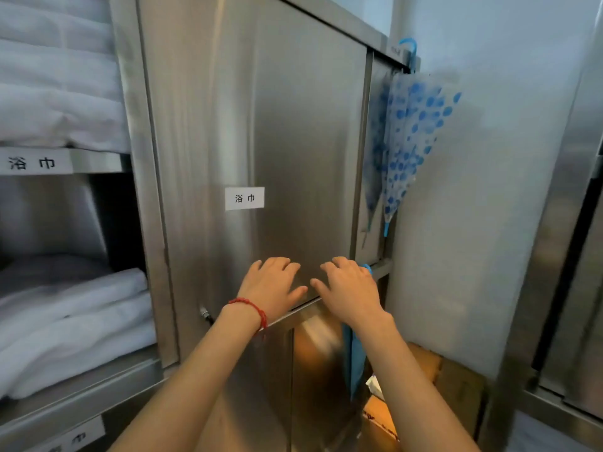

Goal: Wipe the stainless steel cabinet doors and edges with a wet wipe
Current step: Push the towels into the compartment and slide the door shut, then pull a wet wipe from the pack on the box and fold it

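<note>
Both my hands lie flat low on the steel door: my left hand bare, my right hand pressing a blue cloth that hangs below my wrist.

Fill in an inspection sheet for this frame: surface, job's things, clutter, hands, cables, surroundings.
Surface: stainless steel cabinet door, shut, white label stuck on it.
Job's things: blue cloth hangs beneath the right hand; whether it is a wet wipe cannot be told.
Clutter: cardboard boxes on the floor at lower right.
Hands: left hand and right hand both lie spread on the door's lower edge; red bracelet on the left wrist.
Cables: nothing seen.
Surroundings: folded white towels on open shelves to the left; blue-dotted umbrella hangs at the cabinet's right.
</note>
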The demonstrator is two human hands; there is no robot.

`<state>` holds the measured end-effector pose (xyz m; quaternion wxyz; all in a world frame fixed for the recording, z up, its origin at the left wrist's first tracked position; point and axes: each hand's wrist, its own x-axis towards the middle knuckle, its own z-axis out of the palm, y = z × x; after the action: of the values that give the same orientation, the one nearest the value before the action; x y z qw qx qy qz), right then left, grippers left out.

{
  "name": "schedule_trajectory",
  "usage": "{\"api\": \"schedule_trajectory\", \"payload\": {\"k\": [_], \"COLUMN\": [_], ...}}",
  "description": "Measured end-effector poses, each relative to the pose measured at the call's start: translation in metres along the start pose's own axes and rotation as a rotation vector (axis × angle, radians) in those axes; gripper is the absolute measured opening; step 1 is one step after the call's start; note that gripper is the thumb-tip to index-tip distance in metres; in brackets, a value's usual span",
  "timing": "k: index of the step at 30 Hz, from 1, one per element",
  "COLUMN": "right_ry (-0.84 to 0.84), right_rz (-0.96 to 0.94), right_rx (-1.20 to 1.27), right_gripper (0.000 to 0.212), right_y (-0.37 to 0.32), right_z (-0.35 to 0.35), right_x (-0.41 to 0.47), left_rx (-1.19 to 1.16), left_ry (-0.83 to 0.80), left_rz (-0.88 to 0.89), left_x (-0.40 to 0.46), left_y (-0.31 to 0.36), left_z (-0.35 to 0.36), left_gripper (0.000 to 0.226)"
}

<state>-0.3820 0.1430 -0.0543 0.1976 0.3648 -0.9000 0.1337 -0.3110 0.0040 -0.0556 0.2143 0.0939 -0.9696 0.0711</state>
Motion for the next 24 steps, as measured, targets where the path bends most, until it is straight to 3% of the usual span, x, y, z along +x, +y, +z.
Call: {"api": "schedule_trajectory", "payload": {"k": [12, 24], "right_ry": [-0.030, -0.005], "right_rz": [0.222, 0.297], "right_rx": [-0.112, -0.157], "right_gripper": [0.042, 0.043], "right_y": [0.051, 0.136], "right_z": [0.013, 0.032], "right_x": [-0.003, 0.031], "left_rx": [-0.121, -0.176], "left_ry": [-0.008, 0.016], "left_rz": [0.222, 0.287], "left_x": [0.055, 0.132], "left_y": [0.036, 0.078], "left_z": [0.045, 0.093], "left_gripper": [0.051, 0.052]}}
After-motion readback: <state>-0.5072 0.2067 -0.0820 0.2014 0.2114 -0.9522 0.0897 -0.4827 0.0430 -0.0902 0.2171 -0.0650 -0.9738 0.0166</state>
